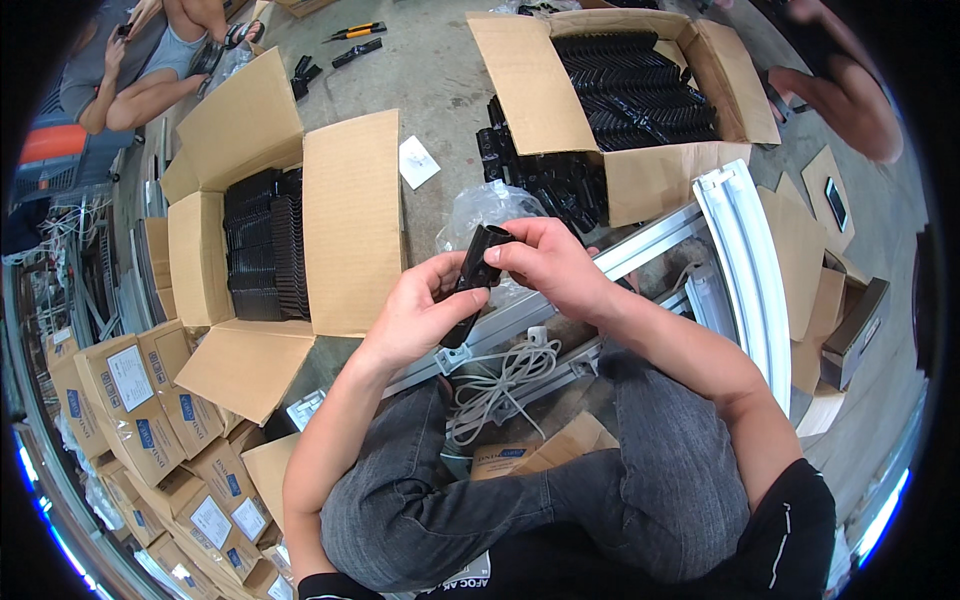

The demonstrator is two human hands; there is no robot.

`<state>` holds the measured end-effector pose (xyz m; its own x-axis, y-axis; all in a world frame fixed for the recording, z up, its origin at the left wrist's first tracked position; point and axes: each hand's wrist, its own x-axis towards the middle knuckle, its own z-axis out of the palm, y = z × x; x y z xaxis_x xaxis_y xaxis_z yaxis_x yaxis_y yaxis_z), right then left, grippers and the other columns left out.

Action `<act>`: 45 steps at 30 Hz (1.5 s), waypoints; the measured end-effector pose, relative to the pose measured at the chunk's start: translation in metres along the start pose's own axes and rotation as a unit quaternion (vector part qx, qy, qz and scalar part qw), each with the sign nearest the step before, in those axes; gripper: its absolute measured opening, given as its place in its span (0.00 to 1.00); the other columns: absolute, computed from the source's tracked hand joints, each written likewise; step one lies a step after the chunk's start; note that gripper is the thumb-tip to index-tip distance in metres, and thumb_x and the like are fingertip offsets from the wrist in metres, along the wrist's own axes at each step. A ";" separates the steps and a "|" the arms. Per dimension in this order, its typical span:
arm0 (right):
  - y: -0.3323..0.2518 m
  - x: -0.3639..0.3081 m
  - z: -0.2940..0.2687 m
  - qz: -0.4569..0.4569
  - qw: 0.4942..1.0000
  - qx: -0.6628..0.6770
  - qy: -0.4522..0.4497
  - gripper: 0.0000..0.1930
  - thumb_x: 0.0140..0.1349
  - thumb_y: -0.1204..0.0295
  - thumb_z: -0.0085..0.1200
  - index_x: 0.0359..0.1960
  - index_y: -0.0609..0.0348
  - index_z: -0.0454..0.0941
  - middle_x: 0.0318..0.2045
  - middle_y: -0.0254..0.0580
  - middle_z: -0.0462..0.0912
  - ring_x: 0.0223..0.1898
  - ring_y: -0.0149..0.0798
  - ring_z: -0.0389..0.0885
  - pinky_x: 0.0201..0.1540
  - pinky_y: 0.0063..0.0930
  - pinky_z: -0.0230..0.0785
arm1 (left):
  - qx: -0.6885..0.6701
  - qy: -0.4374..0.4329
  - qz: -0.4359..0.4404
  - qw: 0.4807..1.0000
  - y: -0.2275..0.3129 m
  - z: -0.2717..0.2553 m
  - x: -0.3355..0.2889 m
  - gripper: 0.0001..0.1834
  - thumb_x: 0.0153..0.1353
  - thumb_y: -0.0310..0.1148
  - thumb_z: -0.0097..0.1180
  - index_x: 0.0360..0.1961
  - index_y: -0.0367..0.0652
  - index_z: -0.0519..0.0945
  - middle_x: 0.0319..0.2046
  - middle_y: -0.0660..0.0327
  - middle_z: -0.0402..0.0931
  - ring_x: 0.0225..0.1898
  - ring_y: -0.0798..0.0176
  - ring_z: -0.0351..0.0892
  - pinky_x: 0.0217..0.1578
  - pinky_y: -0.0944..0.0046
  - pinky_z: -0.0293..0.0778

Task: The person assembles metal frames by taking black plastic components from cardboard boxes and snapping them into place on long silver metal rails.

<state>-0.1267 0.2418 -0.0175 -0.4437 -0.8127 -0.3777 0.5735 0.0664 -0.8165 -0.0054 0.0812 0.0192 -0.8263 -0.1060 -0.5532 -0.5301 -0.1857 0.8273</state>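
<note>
A short black tubular part (466, 328) is held up over my lap, tilted, with its round hollow end at the top. Wrapped round its lower length is my left hand (425, 305), fingers behind it and thumb in front. The thumb and fingers of my right hand (548, 262) pinch it near the upper end. Its exact kind does not show, and my fingers hide part of it. A crumpled clear plastic bag (480, 205) lies just beyond my hands. Further off, a loose pile of black parts (560, 185) rests on the floor.
Open cartons stand left (355, 230) and far right (625, 190), both packed with black parts. White metal rails (745, 270) and a coiled grey cable (505, 385) lie before me. Closed boxes (150, 410) are stacked at left. A phone (836, 203) lies right. Two people sit nearby.
</note>
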 end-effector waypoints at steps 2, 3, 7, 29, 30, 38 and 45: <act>-0.002 0.003 -0.007 0.016 0.998 -0.018 -0.053 0.10 0.66 0.69 0.56 0.38 0.64 0.83 0.33 0.32 0.84 0.35 0.22 0.76 0.41 0.22 0.69 | -0.004 -0.028 -0.006 1.000 -0.001 -0.005 0.002 0.17 0.64 0.27 0.60 0.53 0.33 0.77 0.41 0.62 0.83 0.40 0.75 0.79 0.43 0.72 0.74; -0.002 0.003 -0.007 0.016 0.998 -0.018 -0.053 0.10 0.66 0.69 0.56 0.38 0.64 0.83 0.33 0.32 0.84 0.35 0.22 0.76 0.41 0.22 0.69 | -0.008 -0.055 -0.012 0.998 -0.002 -0.008 0.002 0.17 0.66 0.27 0.58 0.55 0.33 0.77 0.42 0.61 0.83 0.39 0.75 0.80 0.43 0.72 0.74; -0.002 0.009 -0.012 0.017 0.999 -0.024 -0.041 0.10 0.68 0.68 0.55 0.41 0.63 0.82 0.30 0.29 0.80 0.31 0.21 0.74 0.35 0.19 0.66 | -0.057 -0.052 -0.060 0.995 -0.006 -0.016 0.003 0.18 0.66 0.29 0.57 0.56 0.35 0.77 0.48 0.57 0.83 0.43 0.72 0.79 0.47 0.70 0.74; 0.018 0.013 -0.029 -0.030 0.995 -0.090 0.000 0.10 0.72 0.70 0.53 0.48 0.63 0.78 0.35 0.37 0.83 0.30 0.24 0.80 0.33 0.19 0.74 | -0.032 0.108 0.103 0.988 -0.029 -0.003 0.008 0.18 0.64 0.25 0.61 0.53 0.39 0.70 0.40 0.61 0.80 0.33 0.75 0.76 0.32 0.72 0.75; 0.018 0.012 -0.025 -0.086 0.984 -0.157 0.004 0.10 0.71 0.71 0.54 0.49 0.62 0.80 0.34 0.33 0.82 0.30 0.21 0.77 0.33 0.18 0.71 | -0.019 0.108 0.115 0.987 -0.031 -0.002 0.009 0.19 0.64 0.25 0.61 0.53 0.39 0.70 0.40 0.61 0.79 0.35 0.74 0.76 0.32 0.72 0.77; 0.015 0.002 -0.002 -0.125 0.988 -0.084 0.022 0.11 0.66 0.76 0.56 0.49 0.65 0.79 0.35 0.34 0.84 0.34 0.23 0.80 0.38 0.22 0.75 | 0.008 0.136 0.138 0.981 -0.026 0.010 0.009 0.20 0.63 0.23 0.60 0.53 0.36 0.68 0.44 0.59 0.75 0.41 0.71 0.76 0.34 0.68 0.83; 0.018 0.006 0.000 -0.113 0.989 -0.089 0.045 0.08 0.63 0.78 0.61 0.41 0.65 0.77 0.33 0.34 0.83 0.35 0.23 0.80 0.38 0.20 0.75 | 0.107 0.165 0.204 0.959 -0.032 0.015 0.013 0.19 0.64 0.22 0.60 0.53 0.36 0.68 0.42 0.60 0.75 0.38 0.74 0.74 0.31 0.72 0.76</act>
<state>-0.1189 0.2379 -0.0346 -0.6109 -0.7639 -0.2080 0.3268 -0.0040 -0.9451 -0.0021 0.1005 -0.0128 -0.8867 -0.4372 -0.1501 -0.2314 0.1386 0.9629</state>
